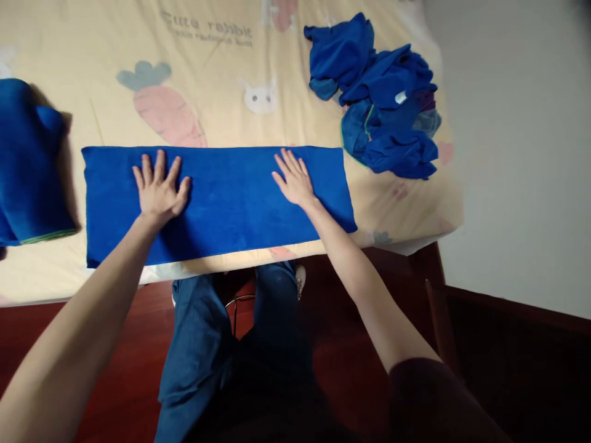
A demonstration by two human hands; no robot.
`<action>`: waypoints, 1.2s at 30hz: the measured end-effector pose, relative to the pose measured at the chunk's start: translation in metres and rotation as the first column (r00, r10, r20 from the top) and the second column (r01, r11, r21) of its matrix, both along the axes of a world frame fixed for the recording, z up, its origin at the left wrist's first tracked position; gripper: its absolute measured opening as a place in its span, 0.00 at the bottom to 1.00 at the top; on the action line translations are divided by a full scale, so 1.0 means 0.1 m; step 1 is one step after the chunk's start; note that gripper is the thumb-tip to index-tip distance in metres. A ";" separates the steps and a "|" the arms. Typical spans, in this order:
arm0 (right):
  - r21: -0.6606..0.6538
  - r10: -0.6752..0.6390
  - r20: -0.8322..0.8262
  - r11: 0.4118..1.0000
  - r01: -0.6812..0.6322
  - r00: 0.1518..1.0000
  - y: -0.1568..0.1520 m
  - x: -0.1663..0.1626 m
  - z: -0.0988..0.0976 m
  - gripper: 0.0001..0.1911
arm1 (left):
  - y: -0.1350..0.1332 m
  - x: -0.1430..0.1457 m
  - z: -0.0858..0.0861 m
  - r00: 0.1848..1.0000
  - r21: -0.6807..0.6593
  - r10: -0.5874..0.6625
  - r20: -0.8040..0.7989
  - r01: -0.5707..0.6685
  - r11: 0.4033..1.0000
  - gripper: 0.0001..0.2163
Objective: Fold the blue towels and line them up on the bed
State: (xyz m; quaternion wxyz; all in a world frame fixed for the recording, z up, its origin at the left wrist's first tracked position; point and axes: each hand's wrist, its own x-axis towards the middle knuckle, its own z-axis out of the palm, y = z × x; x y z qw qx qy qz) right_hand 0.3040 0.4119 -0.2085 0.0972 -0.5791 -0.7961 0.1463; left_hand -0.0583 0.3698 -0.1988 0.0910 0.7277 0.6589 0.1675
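Note:
A long blue towel [231, 197], folded into a narrow strip, lies flat across the near edge of a bed with a yellow cartoon-print sheet [221, 86]. My left hand [159, 188] rests palm down on the towel's left part, fingers spread and holding nothing. My right hand [292, 178] lies flat on the right part, fingers stretched out, also holding nothing.
A stack of folded blue towels [28, 166] sits at the bed's left edge. A loose heap of crumpled blue cloths [383, 104] lies at the back right. My legs in blue jeans [221, 344] stand over a dark red floor; a pale wall [517, 141] is on the right.

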 end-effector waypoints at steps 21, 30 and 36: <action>0.060 -0.335 0.255 0.942 0.331 0.907 0.01 0.42 0.14 0.34 | -0.06 -0.25 -0.02 0.991 -0.043 0.054 0.121 -0.049 0.998 0.38; -0.049 -0.058 0.022 0.997 0.059 0.998 -1.15 -1.25 0.19 0.34 | -0.84 1.06 0.01 0.972 -0.069 -0.084 0.219 0.101 0.992 0.31; -0.053 -0.042 0.001 0.998 0.042 0.999 -1.29 -1.29 0.15 0.33 | -0.95 1.02 -0.08 0.964 -0.023 -0.120 0.239 0.129 0.991 0.31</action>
